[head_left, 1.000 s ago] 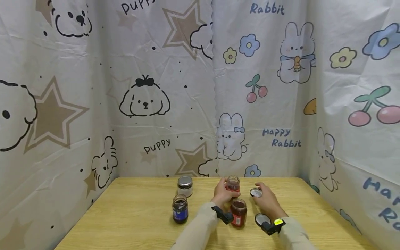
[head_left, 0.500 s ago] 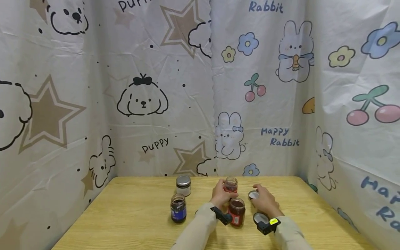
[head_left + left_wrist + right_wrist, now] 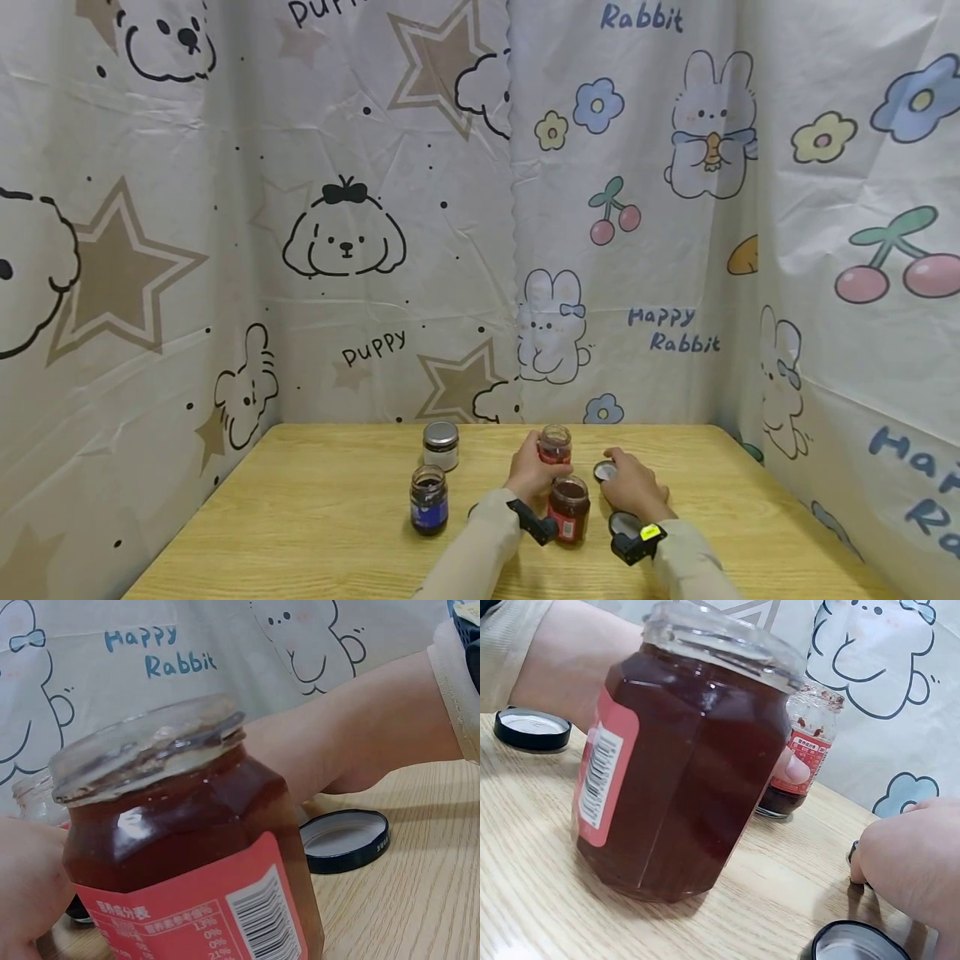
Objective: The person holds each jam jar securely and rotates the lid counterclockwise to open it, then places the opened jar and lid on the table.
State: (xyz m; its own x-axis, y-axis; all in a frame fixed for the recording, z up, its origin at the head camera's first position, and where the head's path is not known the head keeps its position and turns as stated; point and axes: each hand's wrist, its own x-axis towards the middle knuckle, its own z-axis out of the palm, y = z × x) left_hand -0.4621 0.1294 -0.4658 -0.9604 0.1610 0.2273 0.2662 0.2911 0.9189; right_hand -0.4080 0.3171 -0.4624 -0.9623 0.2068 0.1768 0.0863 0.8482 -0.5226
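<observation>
My left hand (image 3: 529, 472) grips a small red-labelled glass jar (image 3: 556, 448) standing at the back; its mouth is uncovered, and the thumb shows across its side in the right wrist view. My right hand (image 3: 633, 485) holds a dark-rimmed jar lid (image 3: 605, 472) by its edge, low at the table, pale inside facing up. Most of that lid is hidden by the hand in the right wrist view. Between the forearms stands a larger open jar (image 3: 682, 765) of dark red-brown contents, touched by neither hand. Another upturned lid (image 3: 345, 840) lies right of it.
To the left stand an open blue-labelled jar (image 3: 429, 502) and, behind it, a pale jar with a silver lid (image 3: 441, 447). Beyond the left forearm lies another black lid (image 3: 531, 731). Printed curtains (image 3: 345, 333) surround the wooden table (image 3: 315, 508).
My right hand has moved slightly down and left with the lid, which now lies lower and closer to the table. My left hand keeps its grip on the small jar.
</observation>
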